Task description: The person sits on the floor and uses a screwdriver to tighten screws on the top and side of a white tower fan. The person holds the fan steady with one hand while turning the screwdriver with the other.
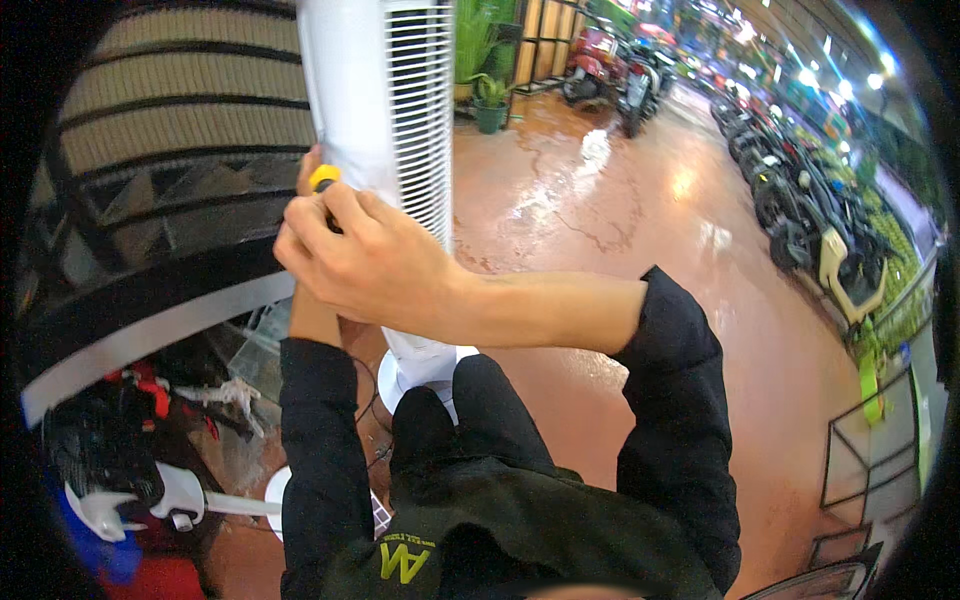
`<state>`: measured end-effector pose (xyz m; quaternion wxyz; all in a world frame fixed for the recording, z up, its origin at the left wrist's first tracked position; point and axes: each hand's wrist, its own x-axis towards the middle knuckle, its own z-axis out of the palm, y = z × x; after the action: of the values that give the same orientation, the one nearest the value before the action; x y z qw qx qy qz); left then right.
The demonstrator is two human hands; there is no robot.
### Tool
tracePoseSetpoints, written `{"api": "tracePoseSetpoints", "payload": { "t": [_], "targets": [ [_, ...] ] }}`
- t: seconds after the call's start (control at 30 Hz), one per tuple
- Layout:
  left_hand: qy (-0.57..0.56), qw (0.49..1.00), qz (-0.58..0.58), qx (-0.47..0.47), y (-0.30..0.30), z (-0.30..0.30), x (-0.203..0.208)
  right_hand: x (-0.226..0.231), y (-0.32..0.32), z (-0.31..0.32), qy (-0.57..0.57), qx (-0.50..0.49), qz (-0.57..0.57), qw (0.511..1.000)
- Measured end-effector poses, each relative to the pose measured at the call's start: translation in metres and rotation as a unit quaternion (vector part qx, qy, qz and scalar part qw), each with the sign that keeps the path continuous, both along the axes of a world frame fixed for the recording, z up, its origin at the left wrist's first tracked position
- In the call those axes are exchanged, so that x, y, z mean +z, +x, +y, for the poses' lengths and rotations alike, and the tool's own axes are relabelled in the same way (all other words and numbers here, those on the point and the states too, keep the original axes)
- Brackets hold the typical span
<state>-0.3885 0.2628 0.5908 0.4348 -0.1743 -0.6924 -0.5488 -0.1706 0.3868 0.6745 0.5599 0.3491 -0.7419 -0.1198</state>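
Observation:
A tall white tower fan (365, 90) with a slatted grille stands upright in front of me. My right hand (365, 250) reaches across to the fan's left side, its fingers closed round a screwdriver (324, 179) with a yellow-and-black handle. The tool's shaft and tip are hidden. Behind it, my left hand (311, 168) is at the fan's left edge; only a bit of finger shows above my right hand, and the rest is covered, so its grip cannot be made out.
A dark rack with a pale edge (150, 335) curves along my left. Below it lie a white fan-like part (180, 498) and clutter. Parked motorbikes (790, 190) line the right side of the shiny reddish floor (690, 400). A potted plant (490, 112) stands beyond the fan.

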Motion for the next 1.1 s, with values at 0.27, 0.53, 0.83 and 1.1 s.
{"api": "tracePoseSetpoints", "payload": {
  "t": [0.27,0.53,0.83,1.1],
  "targets": [
    [0.007,1.0,-0.021,-0.014,-0.016,0.005,-0.002,-0.004,-0.003,0.003,0.027,0.06,0.035,0.997],
    [-0.003,1.0,-0.015,0.0,-0.008,-0.003,-0.003,0.001,0.004,0.002,-0.02,0.009,-0.001,1.0],
    [0.016,0.999,-0.026,-0.039,0.0,0.024,0.007,0.007,0.007,0.01,0.05,0.011,-0.025,0.998],
    [0.042,0.994,-0.062,-0.079,-0.009,0.017,0.007,0.015,0.003,0.012,0.079,0.039,0.0,0.996]
  ]
}}
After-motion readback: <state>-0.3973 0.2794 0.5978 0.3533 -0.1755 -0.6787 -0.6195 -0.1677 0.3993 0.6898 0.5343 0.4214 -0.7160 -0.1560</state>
